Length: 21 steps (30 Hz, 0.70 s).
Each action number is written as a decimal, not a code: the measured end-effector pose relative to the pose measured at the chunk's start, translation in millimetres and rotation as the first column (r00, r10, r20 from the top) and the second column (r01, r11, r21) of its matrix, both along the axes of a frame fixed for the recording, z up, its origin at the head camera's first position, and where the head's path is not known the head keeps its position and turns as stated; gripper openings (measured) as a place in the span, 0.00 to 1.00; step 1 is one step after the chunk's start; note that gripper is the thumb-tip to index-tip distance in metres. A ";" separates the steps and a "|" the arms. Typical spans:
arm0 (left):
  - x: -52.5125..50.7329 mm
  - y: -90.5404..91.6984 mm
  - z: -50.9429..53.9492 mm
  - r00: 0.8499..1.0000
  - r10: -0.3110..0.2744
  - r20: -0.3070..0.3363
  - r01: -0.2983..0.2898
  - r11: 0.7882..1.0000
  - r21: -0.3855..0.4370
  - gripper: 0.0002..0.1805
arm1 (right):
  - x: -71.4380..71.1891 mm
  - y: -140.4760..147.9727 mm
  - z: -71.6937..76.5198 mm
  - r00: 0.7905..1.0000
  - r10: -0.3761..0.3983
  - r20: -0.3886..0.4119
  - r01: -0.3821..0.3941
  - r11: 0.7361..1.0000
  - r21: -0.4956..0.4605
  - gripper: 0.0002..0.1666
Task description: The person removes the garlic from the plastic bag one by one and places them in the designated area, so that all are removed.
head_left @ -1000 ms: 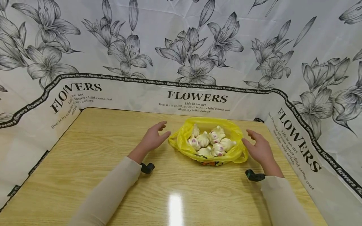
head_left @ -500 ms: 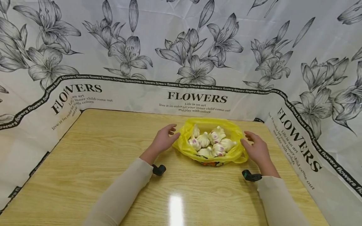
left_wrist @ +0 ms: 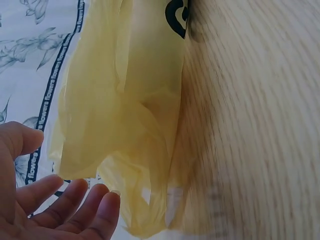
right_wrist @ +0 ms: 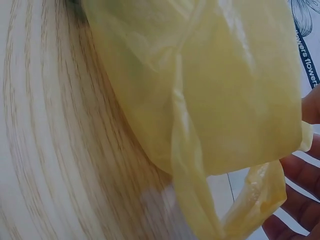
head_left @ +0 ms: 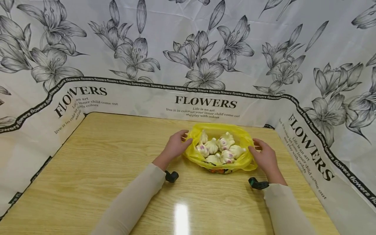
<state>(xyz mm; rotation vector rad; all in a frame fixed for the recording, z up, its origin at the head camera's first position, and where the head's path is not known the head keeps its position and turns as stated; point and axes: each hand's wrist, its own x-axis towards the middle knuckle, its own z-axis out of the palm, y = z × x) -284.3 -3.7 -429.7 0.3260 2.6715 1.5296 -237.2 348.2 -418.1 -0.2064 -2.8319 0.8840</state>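
A yellow plastic bag (head_left: 192,156) stands with its mouth spread wide on the wooden table. Several garlic bulbs (head_left: 211,146) lie inside it, pale with purple marks. At the bag's left side is my left hand (head_left: 175,145), thumb and loosely bent fingers apart; the left wrist view shows its fingertips (left_wrist: 75,187) right by the plastic. My right hand (head_left: 265,158) is at the right rim, thumb near the edge. In the right wrist view, its fingers (right_wrist: 302,172) are spread beside the hanging bag handle (right_wrist: 257,200), partly cut off by the frame.
A white cloth (head_left: 141,98) printed with flowers and lettering encloses the table at the back and sides. The wooden table (head_left: 117,140) extends left and in front of the bag. Black wrist cameras (head_left: 171,176) jut inward below both hands.
My left hand has moved right, up to the bag's left side, and the bag's left handle now lies behind it. My right hand has shifted slightly left, closer to the rim.
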 end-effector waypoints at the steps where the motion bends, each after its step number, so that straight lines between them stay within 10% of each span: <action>1: -0.1 1.4 0.4 1.000 0.004 -0.001 -0.004 1.000 -0.002 0.30 | 0.0 -0.5 -0.3 1.000 -0.003 0.006 0.003 1.000 -0.004 0.37; 21: 0.2 20.2 4.2 0.997 0.062 -0.037 -0.063 0.997 -0.033 0.24 | -3.5 -9.7 -2.9 0.999 -0.049 0.022 0.050 0.998 -0.038 0.33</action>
